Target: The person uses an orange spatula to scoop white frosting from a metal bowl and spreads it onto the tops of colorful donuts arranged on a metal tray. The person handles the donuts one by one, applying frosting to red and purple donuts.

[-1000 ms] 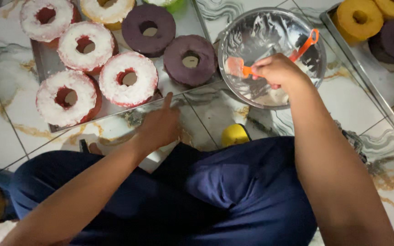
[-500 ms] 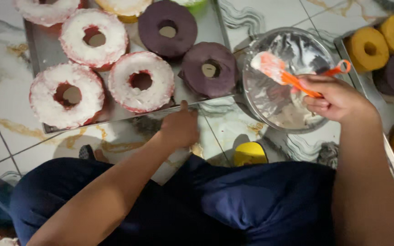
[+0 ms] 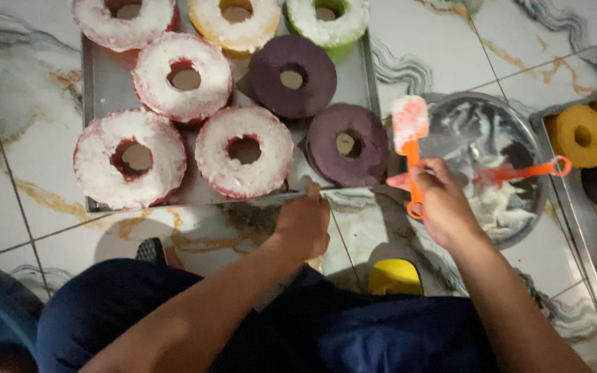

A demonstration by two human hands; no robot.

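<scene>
Our right hand [image 3: 443, 207] is closed round an orange spatula [image 3: 410, 148], its frosted blade up at twelve o'clock, just beside the bare purple cake [image 3: 348, 144]. At three o'clock of it sits the bowl [image 3: 519, 131], a second spatula [image 3: 523, 171] inside. Our left hand [image 3: 303, 224] curls its fingers on the tray [image 3: 105, 90] edge, touching it at six o'clock of that cake.

Bare floor [image 3: 29, 138] lay open left of the tray [image 3: 98, 90]. Ring cakes [image 3: 243, 150] crowded the tray's front edge, and the bowl [image 3: 519, 228] blocked its right edge.
</scene>
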